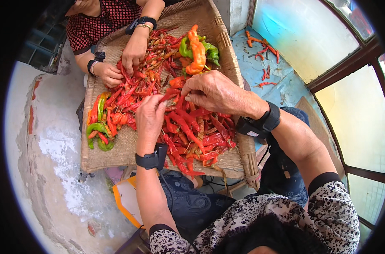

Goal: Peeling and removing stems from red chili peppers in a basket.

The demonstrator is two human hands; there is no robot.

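A broad woven tray [122,156] is heaped with red chili peppers [205,142], some glossy and some wrinkled. Over the near part of the heap, my left hand [150,118] pinches a red chili pepper [169,96] at its fingertips. Close by on the right, my right hand [215,94] has thumb and forefinger pressed together beside that pepper. Whatever lies between those fingers is too small to make out. Just beyond my right hand sit a large orange pepper [195,54] and a green pepper [211,54].
Across the tray, another person's two hands [134,50] work in the same heap. Green and red peppers [100,127] lie at the tray's left side. Several loose peppers [264,51] are on a blue surface [287,91] by the window [353,114]. An orange-edged white thing [127,199] is below the tray.
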